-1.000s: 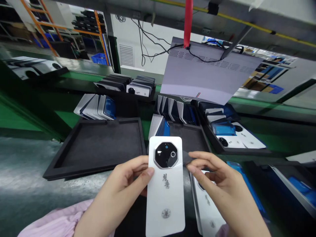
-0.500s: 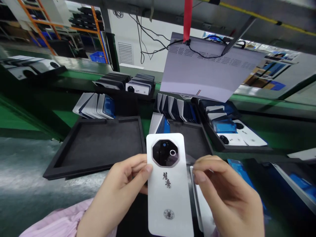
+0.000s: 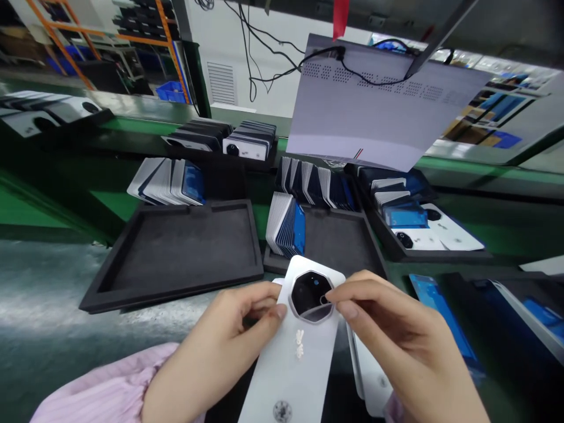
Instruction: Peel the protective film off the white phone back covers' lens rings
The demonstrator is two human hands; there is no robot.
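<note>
A white phone back cover with a black octagonal camera window, dark lettering and a round emblem is tilted in front of me. My left hand pinches its left edge, thumb on top and fingers beneath. At the right side of the camera window, the thumb and forefinger of my right hand are pressed together; anything between them is too small to make out. A pale curved patch shows across the window's lower part. Partly behind my right hand lie more white covers.
A black foam tray stands at left, with a fanned stack of covers behind it. Another black tray holds a row of covers. Blue-filmed panels lie at right. A grey board hangs above the bench.
My right hand has moved left onto the camera window from beside the cover. The cover has tilted, its top leaning right, and sits lower in view. My left hand keeps its grip.
</note>
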